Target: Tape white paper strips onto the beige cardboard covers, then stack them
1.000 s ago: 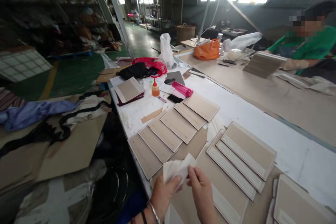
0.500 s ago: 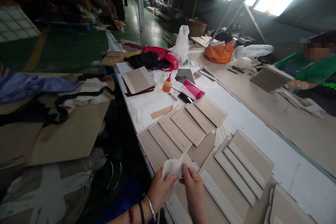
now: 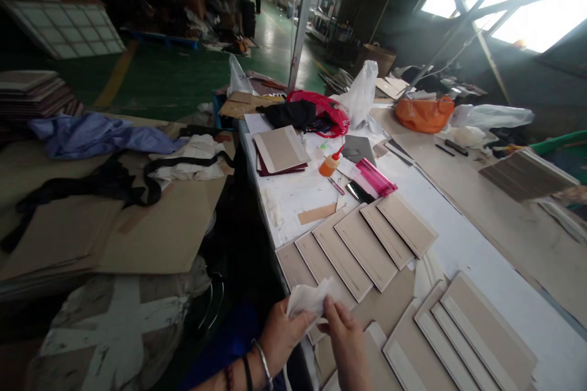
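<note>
The left hand (image 3: 284, 336) and right hand (image 3: 346, 342) both pinch a crumpled white tissue (image 3: 308, 299), fingers closed on it, above the white table (image 3: 293, 208). Just beyond, six beige boards (image 3: 365, 255) fan out — three more boards (image 3: 486, 330) lie right — with one glue bottle (image 3: 329, 165) and one pink bottle (image 3: 376, 177) past them.

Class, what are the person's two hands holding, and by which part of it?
A crumpled white sheet, pinched at its lower edge by the left hand and right hand.
</note>
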Motion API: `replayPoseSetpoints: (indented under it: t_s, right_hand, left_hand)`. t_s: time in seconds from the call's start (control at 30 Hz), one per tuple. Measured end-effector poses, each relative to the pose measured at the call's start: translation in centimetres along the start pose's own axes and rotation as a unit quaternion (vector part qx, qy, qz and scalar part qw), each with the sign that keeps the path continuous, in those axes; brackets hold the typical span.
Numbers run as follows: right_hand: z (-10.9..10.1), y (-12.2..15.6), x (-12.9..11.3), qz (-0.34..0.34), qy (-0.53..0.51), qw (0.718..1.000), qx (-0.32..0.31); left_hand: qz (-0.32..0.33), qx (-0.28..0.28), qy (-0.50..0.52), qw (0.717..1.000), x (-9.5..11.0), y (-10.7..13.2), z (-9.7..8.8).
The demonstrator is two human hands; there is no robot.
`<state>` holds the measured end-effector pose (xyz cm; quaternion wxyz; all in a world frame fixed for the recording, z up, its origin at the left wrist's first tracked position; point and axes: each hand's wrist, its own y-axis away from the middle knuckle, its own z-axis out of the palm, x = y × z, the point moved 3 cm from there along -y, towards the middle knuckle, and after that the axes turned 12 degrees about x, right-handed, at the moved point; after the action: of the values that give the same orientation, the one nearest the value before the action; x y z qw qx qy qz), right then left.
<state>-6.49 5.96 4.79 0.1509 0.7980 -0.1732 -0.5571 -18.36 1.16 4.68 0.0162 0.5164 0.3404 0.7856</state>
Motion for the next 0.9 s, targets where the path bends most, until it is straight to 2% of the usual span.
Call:
replayPoseSetpoints:
  t_s: [0.13,0.27,0.37,0.43,0.5,0.57,0.6,0.67,0.73,0.8,0.9]
  right_hand:
    - [1.0,-0.2,-0.1,0.032,-0.074,0.995,0.054]
    - [0.7,-0.5,-0.7,0.079,-0.191,0.97,0.129]
    - [0.0,-1.5,-2.0,0.08,-0.264,0.952,0.132]
    - [-0.3,-2.4,-2.9,0.062,-0.274,0.953,0.117]
    - [0.0,-3.3,-3.2,0.055,-0.191,0.977,0.078]
    - [0.9,-4.2,-2.8,0.029,-0.025,0.999,0.022]
    - [1.7,-4.6,-2.5,-0.004,0.058,0.998,-0.002]
    - [3.4,-5.3,-1.9,-0.096,0.177,0.979,-0.031]
    - [5.2,-5.8,-1.4,-0.165,0.236,0.957,-0.036]
    - [6.7,-6.3,-1.1,-0.2,0.269,0.942,-0.032]
    - [8.1,-6.9,-0.9,-0.214,0.305,0.928,-0.033]
  left_hand:
    - [0.027,-0.017,-0.016,0.999,1.2,-0.9,-0.7]
    - [0.03,-0.06,-0.096,0.993,1.2,-1.2,-1.5]
    - [0.039,-0.099,-0.197,0.975,0.7,-1.3,-2.4]
    - [0.059,-0.112,-0.279,0.952,0.2,-1.5,-3.3]
    - [0.091,-0.107,-0.364,0.921,-0.2,-1.8,-4.3]
    - [0.127,-0.09,-0.441,0.884,-0.5,-2.2,-5.4]
    - [0.144,-0.081,-0.473,0.865,-0.6,-2.4,-5.9]
    - [0.182,-0.068,-0.521,0.831,-0.7,-3.0,-6.7]
    - [0.229,-0.055,-0.552,0.8,-0.7,-3.6,-7.2]
    - [0.282,-0.042,-0.564,0.775,-0.7,-4.4,-7.5]
    - [0.36,-0.022,-0.554,0.75,-1.1,-5.5,-7.7]
